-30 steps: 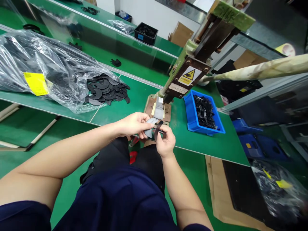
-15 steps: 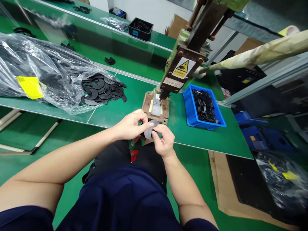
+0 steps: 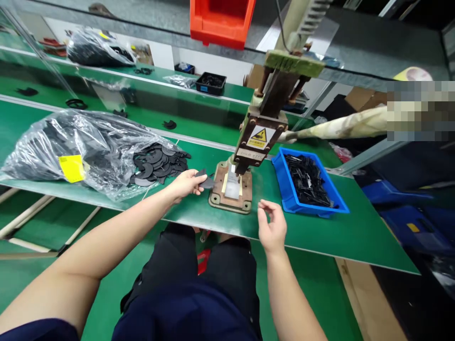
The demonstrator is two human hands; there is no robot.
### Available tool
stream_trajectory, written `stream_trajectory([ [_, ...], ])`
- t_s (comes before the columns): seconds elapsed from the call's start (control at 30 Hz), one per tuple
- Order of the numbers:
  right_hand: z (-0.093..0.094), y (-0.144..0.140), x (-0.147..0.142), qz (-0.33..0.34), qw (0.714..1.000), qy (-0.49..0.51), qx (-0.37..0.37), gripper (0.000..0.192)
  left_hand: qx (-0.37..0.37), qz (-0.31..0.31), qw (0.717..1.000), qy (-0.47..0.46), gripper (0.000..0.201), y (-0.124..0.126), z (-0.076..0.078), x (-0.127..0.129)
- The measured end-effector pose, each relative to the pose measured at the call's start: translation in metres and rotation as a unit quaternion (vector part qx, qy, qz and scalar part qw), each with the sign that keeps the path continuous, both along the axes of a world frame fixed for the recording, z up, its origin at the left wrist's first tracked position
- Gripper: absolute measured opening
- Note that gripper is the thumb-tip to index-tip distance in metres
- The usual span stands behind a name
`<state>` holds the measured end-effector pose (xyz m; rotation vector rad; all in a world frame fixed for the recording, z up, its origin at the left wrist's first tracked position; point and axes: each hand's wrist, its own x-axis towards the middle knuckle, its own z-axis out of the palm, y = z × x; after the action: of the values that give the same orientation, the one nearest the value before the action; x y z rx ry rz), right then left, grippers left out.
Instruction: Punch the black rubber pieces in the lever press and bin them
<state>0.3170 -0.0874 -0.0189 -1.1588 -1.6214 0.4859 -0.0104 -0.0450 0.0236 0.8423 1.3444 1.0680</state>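
Fingers of the left hand (image 3: 185, 183) pinch a thin black curved piece (image 3: 203, 179) by its near end, holding it just beside the left edge of the rusty metal base (image 3: 230, 201) of the hand press (image 3: 261, 137), low over the green table (image 3: 220, 222). The piece is touching or almost touching the base's rim, but it does not lie on the pale block (image 3: 232, 188) under the ram, so I judge that it is not yet seated for pressing. The right hand (image 3: 272, 227) hovers over the table in front of the base, its fingers half curled and apart, with nothing in them. It is near the base and well short of the long pale lever (image 3: 341, 127) that runs off to the right, so the press stands untouched. Left of the press, a loose heap of black curved pieces (image 3: 156, 163) spills out of a clear plastic bag (image 3: 81, 147) with a yellow label, and most of that stock appears to lie there unworked. Right of the press, a blue bin (image 3: 309, 182) holds many small black parts. Whether those are finished work or a second part for feeding I cannot tell. As I read it, one piece is in hand at the mouth of the press, with its seating and pressing not done.
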Motion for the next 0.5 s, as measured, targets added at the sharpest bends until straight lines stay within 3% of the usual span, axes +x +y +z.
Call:
stream_trajectory([
  [0.13, -0.022, 0.014, 0.026, -0.062, 0.998, 0.011, -0.028, 0.031, -0.053, 0.082, 0.995, 0.018, 0.035, 0.094, -0.002, -0.007],
  [0.23, -0.031, 0.016, 0.030, -0.072, 0.996, 0.012, -0.041, 0.031, -0.026, 0.120, 0.992, 0.024, 0.030, 0.162, 0.010, -0.008],
  [0.3, -0.032, 0.016, 0.031, -0.075, 0.996, 0.011, -0.044, 0.032, -0.009, 0.134, 0.991, 0.024, 0.026, 0.194, 0.014, -0.007],
  [0.4, -0.031, 0.015, 0.032, -0.079, 0.996, 0.009, -0.046, 0.030, -0.006, 0.140, 0.989, 0.038, 0.023, 0.214, 0.001, 0.000],
  [0.5, -0.028, 0.014, 0.033, -0.068, 0.997, 0.012, -0.043, 0.027, 0.007, 0.135, 0.988, 0.068, 0.017, 0.205, -0.025, 0.008],
])
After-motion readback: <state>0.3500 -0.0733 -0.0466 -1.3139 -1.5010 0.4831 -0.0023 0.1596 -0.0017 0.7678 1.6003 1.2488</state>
